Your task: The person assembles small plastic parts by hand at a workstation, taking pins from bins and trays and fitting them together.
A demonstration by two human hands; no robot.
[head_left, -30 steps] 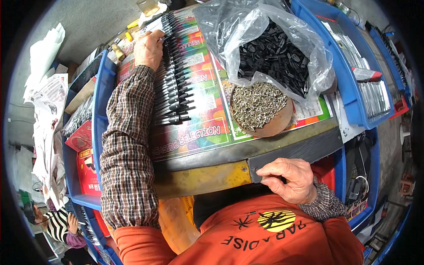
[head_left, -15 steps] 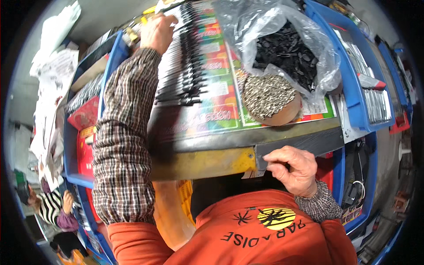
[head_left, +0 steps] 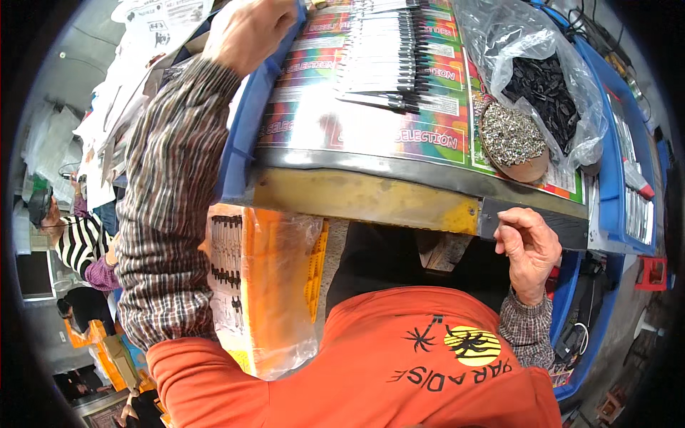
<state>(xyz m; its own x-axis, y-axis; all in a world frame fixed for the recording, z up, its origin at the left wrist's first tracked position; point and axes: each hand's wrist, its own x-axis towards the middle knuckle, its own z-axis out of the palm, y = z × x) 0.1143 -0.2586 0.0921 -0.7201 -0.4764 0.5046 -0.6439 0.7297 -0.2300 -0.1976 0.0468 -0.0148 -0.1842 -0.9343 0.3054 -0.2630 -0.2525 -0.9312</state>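
Observation:
My left hand [head_left: 251,34] is at the upper left, above the rim of a blue bin [head_left: 251,118]. Its fingers curl away at the picture's edge, so whatever they may hold is hidden. Low at the right, my right hand [head_left: 529,251] hovers by the table's front edge. Its fingers are bent in toward the thumb, and I cannot make out anything between them. On the colourful printed tabletop [head_left: 314,107] lies a row of slim white-and-black pen-like pieces [head_left: 382,64], side by side. To their right stands a round tub of small metal parts [head_left: 510,135].
Behind the tub, a clear plastic bag [head_left: 581,93] holds small black parts. A blue bin [head_left: 606,164] with slim silvery pieces stands at the right. Below the table is an orange crate [head_left: 275,264] with plastic film. Another person in a striped top [head_left: 78,242] is at the far left.
My view has swung left, so the table sits further right. My left hand has moved from beside the pen-like row to above the left blue bin. My right hand stays by the front edge.

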